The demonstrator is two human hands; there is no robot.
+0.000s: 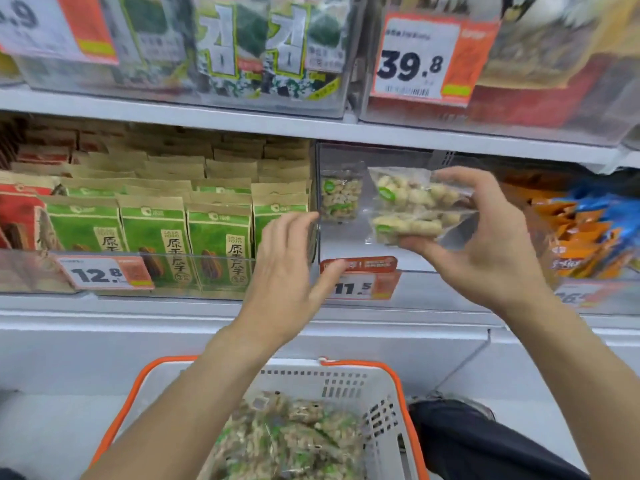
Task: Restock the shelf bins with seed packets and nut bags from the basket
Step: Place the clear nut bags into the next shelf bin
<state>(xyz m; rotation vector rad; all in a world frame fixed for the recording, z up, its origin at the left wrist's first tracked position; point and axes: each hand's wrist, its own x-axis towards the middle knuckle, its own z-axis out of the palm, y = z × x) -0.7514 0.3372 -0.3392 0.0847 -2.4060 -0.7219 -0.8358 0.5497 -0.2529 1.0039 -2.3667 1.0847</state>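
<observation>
- The right hand grips two clear nut bags, fingers curled over their right end and thumb under them; the bags lie stacked and roughly flat, one on the other, held in the mouth of the clear bin; each is see-through plastic full of pale, rounded nuts, with a small green round mark near its left end.
- A third nut bag of the same kind stands upright inside the clear bin, at its back left corner, apart from the two in the hand; it has the same green mark and pale contents.
- The left hand hovers just left of the clear bin, in front of its left wall; its fingers are straight and slightly spread, holding nothing.
- A price tag reading 11.5 sits on the front of the clear bin, partly covered by the left thumb.
- Left of the clear bin, green and brown seed packets stand upright in packed rows; each has a kraft-paper top and a green face with dark characters.
- Below the clear bin, a white basket with an orange rim holds a heap of more nut bags, blurred, showing pale nuts and green flecks.
</observation>
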